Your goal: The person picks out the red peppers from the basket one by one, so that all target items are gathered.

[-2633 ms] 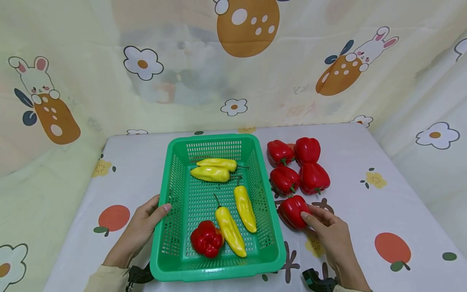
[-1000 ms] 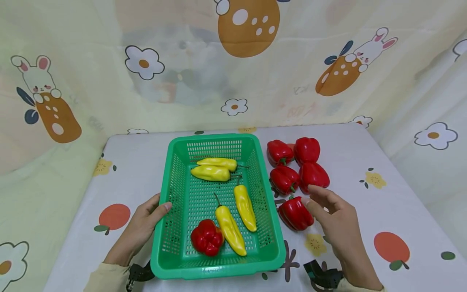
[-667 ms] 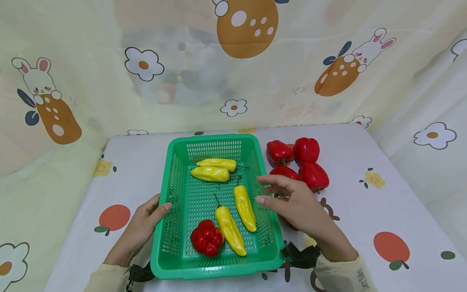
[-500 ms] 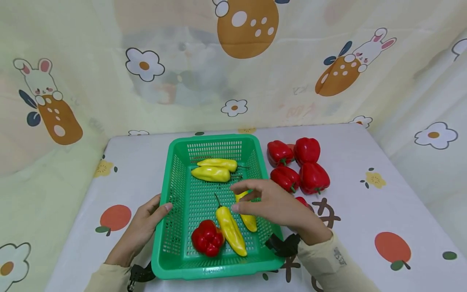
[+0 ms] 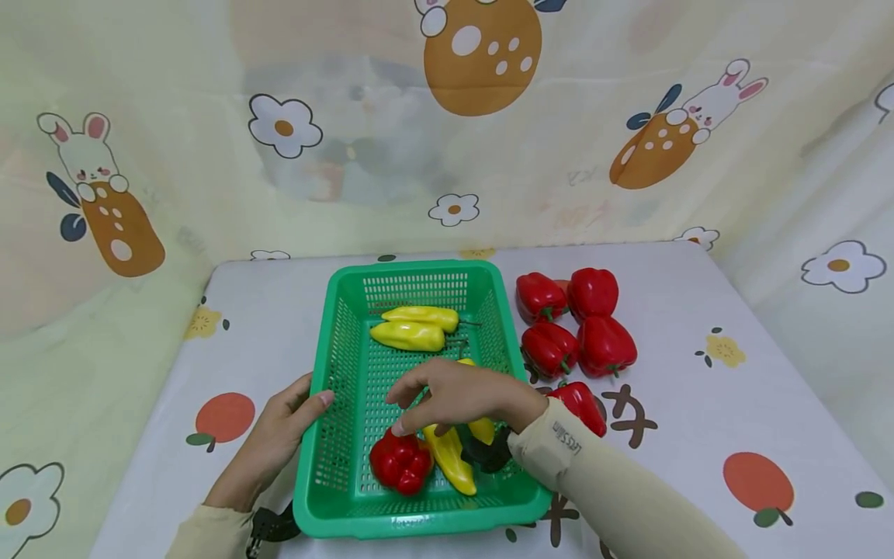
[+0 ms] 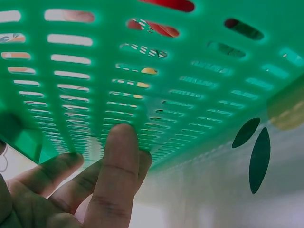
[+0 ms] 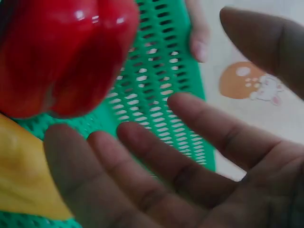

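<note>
A green plastic basket (image 5: 317, 466) holds several long yellow peppers (image 5: 408, 336) and one red bell pepper (image 5: 401, 462). At the basket's left side my left hand (image 5: 282, 427) grips it, thumb over the rim; in the left wrist view its fingers (image 6: 114, 175) lie against the slotted outer wall. My right hand (image 5: 454, 394) is inside the basket's outline, above the lower yellow peppers and just beyond the red one. In the right wrist view its fingers (image 7: 156, 166) are spread and hold nothing, with the red bell pepper (image 7: 66, 52) close by. That hand and wrist partly hide the yellow peppers.
Right of the basket, several red bell peppers (image 5: 606, 345) lie together on the patterned tablecloth (image 5: 684, 419). A nearer red bell pepper (image 5: 581, 405) is partly behind my right sleeve. A printed curtain (image 5: 363, 217) stands behind the table.
My right hand has let go of the nearest red bell pepper on the table and moved left over the basket, toward the red one inside. My left hand stays on the basket.
</note>
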A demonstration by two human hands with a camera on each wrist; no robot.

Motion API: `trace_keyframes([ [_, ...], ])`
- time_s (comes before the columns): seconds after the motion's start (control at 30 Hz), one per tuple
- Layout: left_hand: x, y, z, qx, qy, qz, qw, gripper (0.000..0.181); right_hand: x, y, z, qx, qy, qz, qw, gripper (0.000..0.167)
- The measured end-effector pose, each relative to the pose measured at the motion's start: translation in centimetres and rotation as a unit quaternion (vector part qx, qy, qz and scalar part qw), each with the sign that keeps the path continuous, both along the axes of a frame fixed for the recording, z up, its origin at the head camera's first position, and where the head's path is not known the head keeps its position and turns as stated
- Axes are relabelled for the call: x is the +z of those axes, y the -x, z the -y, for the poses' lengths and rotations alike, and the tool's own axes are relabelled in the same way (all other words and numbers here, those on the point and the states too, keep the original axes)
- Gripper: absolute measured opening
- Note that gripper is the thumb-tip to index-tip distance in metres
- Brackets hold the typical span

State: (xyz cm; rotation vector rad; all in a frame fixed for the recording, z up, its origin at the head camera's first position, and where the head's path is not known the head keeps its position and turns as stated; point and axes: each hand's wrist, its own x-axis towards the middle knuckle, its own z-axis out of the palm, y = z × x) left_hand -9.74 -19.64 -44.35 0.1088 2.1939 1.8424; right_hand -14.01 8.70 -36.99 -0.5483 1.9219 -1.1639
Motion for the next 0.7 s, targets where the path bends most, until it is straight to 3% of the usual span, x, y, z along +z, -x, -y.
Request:
trace_keyframes([
  [0.17, 0.0, 0.0, -0.1, 0.001, 0.001, 0.003, 1.0, 0.054, -0.9, 0.4, 0.9, 0.034, -0.005, 0.029, 0.999, 0.042],
  [0.43, -0.1, 0.0, -0.1, 0.001, 0.001, 0.003, 1.0, 0.054, -2.1, 0.8, 2.0, 0.089, -0.036, 0.007, 0.9953, 0.045],
  [0.7, -0.1, 0.1, -0.1, 0.006, 0.001, 0.001, 1.0, 0.054, -2.4, 0.9, 2.4, 0.126, -0.043, 0.07, 0.9886, 0.042],
])
